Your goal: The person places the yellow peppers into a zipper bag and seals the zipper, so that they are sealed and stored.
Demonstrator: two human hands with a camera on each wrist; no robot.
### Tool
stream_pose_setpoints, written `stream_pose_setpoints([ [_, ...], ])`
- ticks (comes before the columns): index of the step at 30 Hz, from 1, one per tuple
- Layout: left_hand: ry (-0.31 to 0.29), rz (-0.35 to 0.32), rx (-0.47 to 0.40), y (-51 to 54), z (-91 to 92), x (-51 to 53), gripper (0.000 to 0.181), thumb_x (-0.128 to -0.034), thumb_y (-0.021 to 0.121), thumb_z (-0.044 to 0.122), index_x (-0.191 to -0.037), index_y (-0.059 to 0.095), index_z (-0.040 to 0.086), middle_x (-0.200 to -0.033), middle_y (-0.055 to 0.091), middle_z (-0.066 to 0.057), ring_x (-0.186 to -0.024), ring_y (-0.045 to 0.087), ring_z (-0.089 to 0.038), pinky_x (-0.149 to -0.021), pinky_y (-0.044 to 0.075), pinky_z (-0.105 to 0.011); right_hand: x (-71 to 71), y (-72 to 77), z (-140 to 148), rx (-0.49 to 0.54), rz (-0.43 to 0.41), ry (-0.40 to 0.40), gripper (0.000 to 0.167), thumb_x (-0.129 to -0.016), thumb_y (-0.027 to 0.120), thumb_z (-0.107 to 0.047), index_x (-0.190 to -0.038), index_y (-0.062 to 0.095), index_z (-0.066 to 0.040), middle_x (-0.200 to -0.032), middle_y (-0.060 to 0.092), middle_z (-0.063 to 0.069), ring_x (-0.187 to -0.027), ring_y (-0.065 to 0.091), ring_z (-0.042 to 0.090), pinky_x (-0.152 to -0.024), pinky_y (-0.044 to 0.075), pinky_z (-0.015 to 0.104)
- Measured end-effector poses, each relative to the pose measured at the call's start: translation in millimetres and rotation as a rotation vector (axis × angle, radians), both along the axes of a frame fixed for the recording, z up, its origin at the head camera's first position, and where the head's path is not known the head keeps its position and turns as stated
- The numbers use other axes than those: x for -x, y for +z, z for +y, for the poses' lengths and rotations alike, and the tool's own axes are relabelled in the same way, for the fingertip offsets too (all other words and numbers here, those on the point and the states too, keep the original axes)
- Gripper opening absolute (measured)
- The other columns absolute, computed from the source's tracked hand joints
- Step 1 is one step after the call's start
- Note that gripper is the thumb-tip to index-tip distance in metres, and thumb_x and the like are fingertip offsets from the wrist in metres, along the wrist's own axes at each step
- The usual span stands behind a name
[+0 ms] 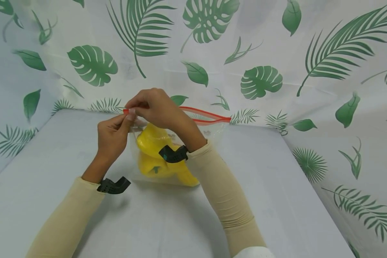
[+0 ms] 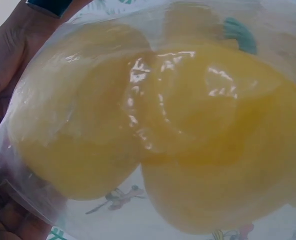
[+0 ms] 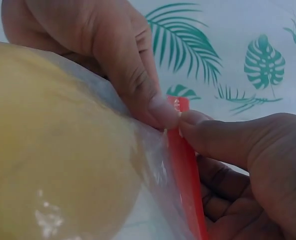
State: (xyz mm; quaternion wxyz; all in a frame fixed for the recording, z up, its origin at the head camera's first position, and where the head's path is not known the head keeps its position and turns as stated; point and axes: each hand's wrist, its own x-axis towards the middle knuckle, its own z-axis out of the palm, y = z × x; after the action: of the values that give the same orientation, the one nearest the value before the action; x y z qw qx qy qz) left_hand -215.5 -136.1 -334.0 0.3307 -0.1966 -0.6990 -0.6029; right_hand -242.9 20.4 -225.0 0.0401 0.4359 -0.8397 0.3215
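Note:
A clear zip bag (image 1: 216, 133) with a red zip strip (image 3: 185, 167) stands on the white table. Inside are bulging, glossy yellow objects (image 2: 203, 115) with a green patch; their kind cannot be told through the plastic. At the bag's upper left corner, my left hand (image 1: 112, 135) pinches the strip's end between thumb and fingers. Just beside it my right hand (image 1: 161, 109) reaches across the bag and pinches the same end. In the right wrist view the two thumbs nearly touch on the strip. Farther right, the red edges (image 1: 209, 114) stand apart and meet at the far corner.
The white table (image 1: 264, 186) spreads around the bag. Behind it and at both sides hangs a white cloth (image 1: 167, 71) printed with green leaves. A dark wrist camera (image 1: 114, 185) sits on the left wrist, another (image 1: 173, 154) on the right, over the bag's front.

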Motion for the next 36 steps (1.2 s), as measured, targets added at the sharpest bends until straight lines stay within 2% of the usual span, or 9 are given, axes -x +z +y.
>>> stream_pose_setpoints([
  [3,-0.033,-0.005,0.007,1.7,-1.3,-1.2,0.023,-0.0958,0.058,0.009,-0.104,0.074,-0.005,-0.088,0.072,-0.015,-0.076,0.068,-0.009,-0.07,0.054,-0.021,-0.1,-1.1,1.0,0.012,0.007,0.006,0.018,-0.093,0.062,-0.006,-0.106,0.074,-0.004,-0.099,0.07,0.001,-0.084,0.06,0.009,-0.076,0.048,0.018],
  [8,-0.086,0.006,0.009,2.0,-2.5,-0.9,0.023,-0.0964,0.055,0.005,-0.109,0.072,-0.005,-0.094,0.072,-0.016,-0.085,0.069,-0.011,-0.074,0.054,-0.024,-0.8,-2.1,2.9,0.006,0.012,-0.002,0.017,-0.094,0.061,-0.006,-0.104,0.075,-0.004,-0.097,0.07,0.0,-0.082,0.059,0.01,-0.076,0.048,0.018],
  [12,-0.078,0.024,0.034,1.8,-3.0,-0.1,0.022,-0.0959,0.055,0.002,-0.107,0.072,-0.005,-0.094,0.072,-0.017,-0.084,0.068,-0.011,-0.074,0.053,-0.023,-2.1,-1.6,5.8,-0.005,0.004,-0.01,0.016,-0.094,0.061,-0.008,-0.103,0.075,-0.006,-0.097,0.07,-0.001,-0.081,0.058,0.01,-0.076,0.047,0.019],
  [17,-0.042,0.025,0.066,3.0,-3.0,0.3,0.022,-0.0966,0.055,0.004,-0.099,0.073,-0.007,-0.084,0.071,-0.017,-0.075,0.066,-0.009,-0.071,0.053,-0.021,-3.1,-1.8,13.1,-0.003,-0.016,-0.027,0.016,-0.094,0.062,-0.009,-0.104,0.074,-0.005,-0.096,0.069,-0.001,-0.081,0.057,0.011,-0.076,0.048,0.02],
  [22,0.0,0.015,0.05,1.8,-4.6,2.3,0.023,-0.0975,0.054,0.007,-0.092,0.072,-0.007,-0.079,0.069,-0.016,-0.072,0.065,-0.008,-0.068,0.053,-0.021,-0.8,-3.5,23.5,-0.001,-0.005,-0.053,0.016,-0.094,0.062,-0.01,-0.103,0.074,-0.005,-0.096,0.069,0.0,-0.082,0.057,0.012,-0.077,0.048,0.021],
  [25,0.003,0.018,0.04,0.6,-4.7,4.0,0.025,-0.0981,0.054,0.009,-0.093,0.072,-0.007,-0.08,0.07,-0.016,-0.072,0.067,-0.008,-0.068,0.053,-0.021,0.6,-4.7,32.7,0.005,0.006,-0.052,0.016,-0.093,0.063,-0.011,-0.103,0.074,-0.005,-0.097,0.069,0.0,-0.081,0.058,0.011,-0.077,0.048,0.022],
  [32,-0.04,0.035,0.009,-2.8,-3.4,6.1,0.024,-0.0983,0.053,0.008,-0.097,0.073,-0.007,-0.081,0.072,-0.017,-0.072,0.07,-0.008,-0.07,0.054,-0.024,3.6,-9.5,49.2,0.058,0.03,0.001,0.015,-0.091,0.066,-0.008,-0.102,0.075,-0.003,-0.095,0.07,0.002,-0.081,0.06,0.012,-0.077,0.049,0.024],
  [36,-0.014,0.05,0.027,-3.3,-2.8,6.4,0.023,-0.0978,0.054,0.006,-0.096,0.073,-0.007,-0.08,0.071,-0.019,-0.072,0.069,-0.005,-0.069,0.054,-0.021,2.9,-10.2,55.4,0.06,0.038,-0.004,0.014,-0.091,0.066,-0.007,-0.101,0.075,-0.003,-0.094,0.07,0.002,-0.082,0.061,0.011,-0.078,0.049,0.025],
])
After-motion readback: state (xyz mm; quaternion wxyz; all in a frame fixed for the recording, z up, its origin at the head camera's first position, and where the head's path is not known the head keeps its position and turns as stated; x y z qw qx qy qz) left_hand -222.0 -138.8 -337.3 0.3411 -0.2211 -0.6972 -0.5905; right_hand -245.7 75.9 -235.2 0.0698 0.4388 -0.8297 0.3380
